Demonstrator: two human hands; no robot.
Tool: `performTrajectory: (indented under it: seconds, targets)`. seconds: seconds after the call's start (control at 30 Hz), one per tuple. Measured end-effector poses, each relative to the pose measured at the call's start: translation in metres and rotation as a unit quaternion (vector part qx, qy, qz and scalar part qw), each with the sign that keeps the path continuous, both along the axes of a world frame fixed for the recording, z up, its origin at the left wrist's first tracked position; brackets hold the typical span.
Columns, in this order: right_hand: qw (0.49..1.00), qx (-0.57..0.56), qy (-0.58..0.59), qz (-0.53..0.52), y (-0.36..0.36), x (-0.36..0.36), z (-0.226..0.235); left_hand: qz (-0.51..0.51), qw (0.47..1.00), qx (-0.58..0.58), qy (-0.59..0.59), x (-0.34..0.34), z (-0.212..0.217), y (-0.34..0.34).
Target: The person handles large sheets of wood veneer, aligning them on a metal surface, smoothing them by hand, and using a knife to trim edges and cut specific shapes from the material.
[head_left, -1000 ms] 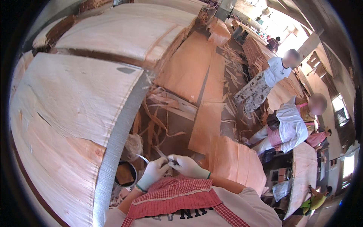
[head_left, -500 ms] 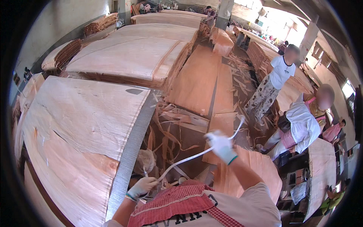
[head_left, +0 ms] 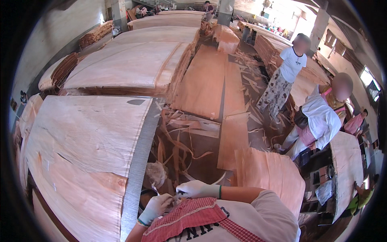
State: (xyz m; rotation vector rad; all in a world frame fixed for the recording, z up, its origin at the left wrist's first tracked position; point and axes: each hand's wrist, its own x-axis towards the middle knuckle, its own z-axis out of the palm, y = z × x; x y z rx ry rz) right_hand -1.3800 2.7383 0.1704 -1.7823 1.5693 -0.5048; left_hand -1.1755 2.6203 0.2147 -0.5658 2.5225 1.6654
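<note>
My left hand [head_left: 157, 207], in a white glove with a coloured cuff edge, is closed low in front of my chest, with a bit of white strip [head_left: 155, 187] showing just above it. My right hand [head_left: 198, 189], gloved in white with a green cuff, has come up against it, fingers bent together. Most of the white strip between them is hidden by the gloves. Both hands are close above my red checked apron [head_left: 177, 215]. Left of them lies a large veneer sheet [head_left: 84, 133] on a metal-edged table [head_left: 139, 173].
A clear plastic bag [head_left: 156, 173] and loose veneer scraps [head_left: 177, 141] lie beyond my hands. Stacked veneer [head_left: 268, 173] stands to the right, with more piles [head_left: 121, 60] behind. Two people stand at the right, one in a white T-shirt [head_left: 291, 64], another in a pale cover [head_left: 320, 121].
My right hand has swung down and left from its outstretched position to meet my left hand. The long white strip stretched between them before no longer shows at full length.
</note>
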Motion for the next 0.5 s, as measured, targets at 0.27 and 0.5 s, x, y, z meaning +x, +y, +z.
performTrajectory:
  seconds: [0.27, 0.5]
  targets:
    - [0.958, -0.133, -0.069, -0.243, 0.011, -0.045, 0.021, 0.17, 0.961, 0.209, 0.061, -0.008, 0.013, -0.001]
    - [0.963, -0.184, -0.105, -0.165, -0.016, -0.001, 0.038, 0.193, 0.942, 0.226, 0.159, -0.026, -0.046, -0.009]
